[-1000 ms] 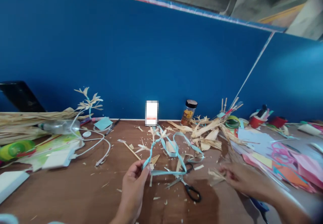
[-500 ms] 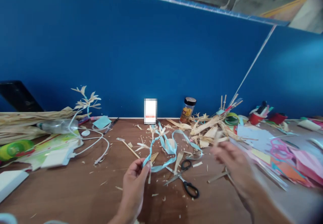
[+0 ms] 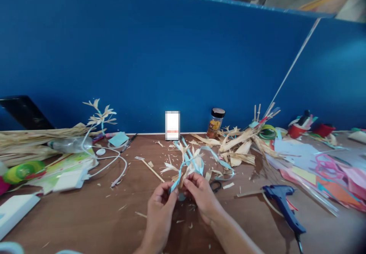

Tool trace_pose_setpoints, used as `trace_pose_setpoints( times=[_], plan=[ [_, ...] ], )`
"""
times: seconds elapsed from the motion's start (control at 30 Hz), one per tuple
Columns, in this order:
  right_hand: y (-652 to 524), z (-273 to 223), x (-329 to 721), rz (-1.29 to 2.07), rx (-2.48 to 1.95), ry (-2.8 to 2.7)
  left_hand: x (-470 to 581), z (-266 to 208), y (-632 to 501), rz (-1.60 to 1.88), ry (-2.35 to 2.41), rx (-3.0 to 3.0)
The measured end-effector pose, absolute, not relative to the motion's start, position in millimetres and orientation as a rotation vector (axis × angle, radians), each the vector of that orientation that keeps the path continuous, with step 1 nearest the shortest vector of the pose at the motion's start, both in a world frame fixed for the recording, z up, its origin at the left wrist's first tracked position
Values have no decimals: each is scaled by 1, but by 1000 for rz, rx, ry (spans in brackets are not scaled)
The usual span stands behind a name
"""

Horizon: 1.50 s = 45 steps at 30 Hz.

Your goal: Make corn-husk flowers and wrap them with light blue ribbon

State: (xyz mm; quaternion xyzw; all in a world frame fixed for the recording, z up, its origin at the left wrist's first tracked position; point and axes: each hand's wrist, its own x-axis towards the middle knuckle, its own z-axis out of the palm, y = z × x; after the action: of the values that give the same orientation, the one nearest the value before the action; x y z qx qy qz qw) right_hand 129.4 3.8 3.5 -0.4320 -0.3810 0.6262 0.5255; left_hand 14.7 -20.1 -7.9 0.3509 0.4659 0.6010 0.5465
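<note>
My left hand (image 3: 161,204) is closed, pinching the lower end of a stem wrapped in light blue ribbon (image 3: 177,177). Pale dried-husk flowers (image 3: 169,167) branch from this stem. Close beside it, my right hand (image 3: 201,196) pinches the base of another pale husk flower (image 3: 196,158) whose petals point up. The fingertips of both hands nearly meet, and whether the flower touches the stem is hard to tell. A loose ribbon length (image 3: 213,153) curls behind the hands. Of the scissors, one black handle loop (image 3: 215,186) shows past my right hand; most is hidden.
A blue glue gun (image 3: 286,204) lies at right. Behind stand a jar (image 3: 215,124) and a husk heap (image 3: 237,147). A thin stick (image 3: 153,170) lies left of centre. Further left are white cables (image 3: 114,156) and a finished-looking flower stem (image 3: 101,114). Husk scraps litter the table.
My right hand has moved left from the right side of the table to my left hand, bringing a pale husk piece. The glue gun now shows uncovered, while the scissors are mostly covered.
</note>
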Motion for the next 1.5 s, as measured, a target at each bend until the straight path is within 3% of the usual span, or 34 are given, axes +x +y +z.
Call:
trace_pose_setpoints(
  times=[1.5],
  plan=[
    [3, 5, 122, 1564, -932, -705, 15, -12, -18, 1387, 1146, 919]
  ],
)
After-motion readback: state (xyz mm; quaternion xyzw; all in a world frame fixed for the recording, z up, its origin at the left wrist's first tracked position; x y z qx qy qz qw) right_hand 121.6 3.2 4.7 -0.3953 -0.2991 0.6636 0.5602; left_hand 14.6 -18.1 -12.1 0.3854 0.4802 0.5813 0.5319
